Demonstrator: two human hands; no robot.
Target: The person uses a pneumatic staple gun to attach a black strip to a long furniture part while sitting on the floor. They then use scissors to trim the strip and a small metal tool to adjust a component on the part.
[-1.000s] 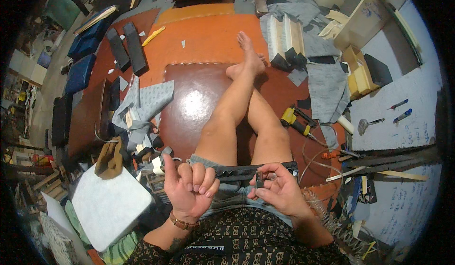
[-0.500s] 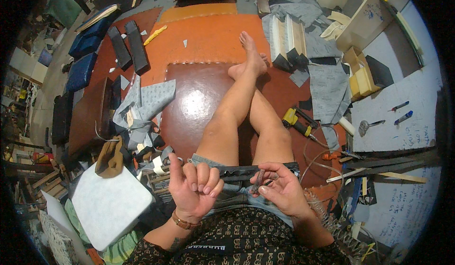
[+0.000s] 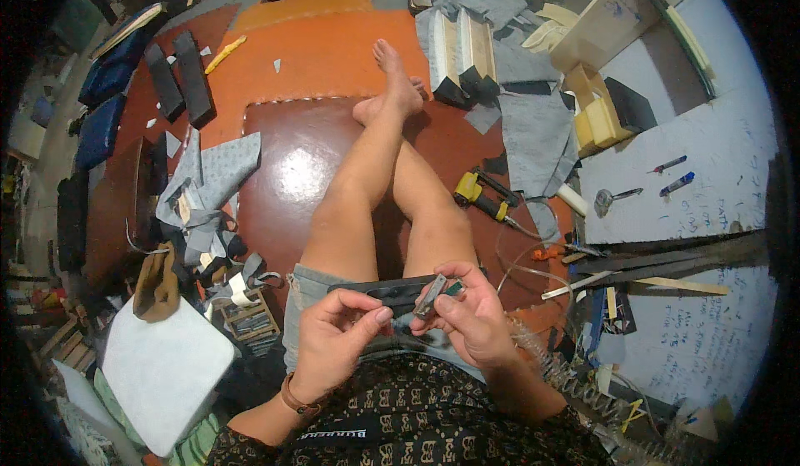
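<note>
My right hand [image 3: 471,320], above my lap, grips a small grey oblong piece [image 3: 429,296] between thumb and fingers. A dark green bit [image 3: 452,288] shows beside it, and I cannot make out what kind of thing it is. My left hand [image 3: 342,333] is close by, its thumb and forefinger pinched together and pointing toward the piece, apart from it. Whether the pinch holds anything is too small to tell. Across my lap, behind both hands, runs a black strip [image 3: 383,289].
Beyond my crossed legs spreads a brown and orange padded sheet [image 3: 317,157]. To the right lie a yellow-and-black air tool [image 3: 479,195] with a hose and a white board [image 3: 667,207] with pens. Grey fabric scraps [image 3: 196,203] and a white cushion [image 3: 167,366] are at left.
My left hand has gone from loosely curled, thumb raised, to a pinch nearer the right hand. The small piece is turned and shows more. The whole view has shifted, with things farther left.
</note>
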